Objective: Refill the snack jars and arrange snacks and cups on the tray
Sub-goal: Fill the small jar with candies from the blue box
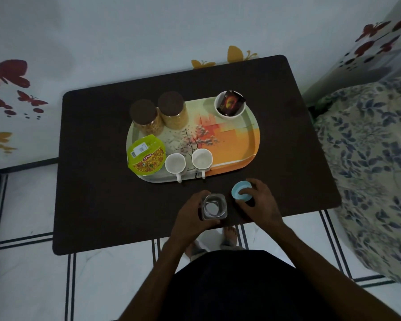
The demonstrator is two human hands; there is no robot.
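Observation:
A patterned oval tray (236,147) lies on the dark table (97,181). On it stand two brown-lidded snack jars (146,118) (173,110) at the back left, a green snack packet (146,155) at the front left, two white cups (175,163) (202,159) at the front, and a white bowl (229,105) with a dark packet at the back right. My left hand (190,216) grips a clear open jar (213,207) in front of the tray. My right hand (256,200) holds its light blue lid (240,192) just to the right of the jar.
A bed with leaf-patterned bedding (368,170) lies close on the right. The wall with butterfly stickers (7,72) runs behind the table. My feet (229,235) show below the table's front edge on the tiled floor.

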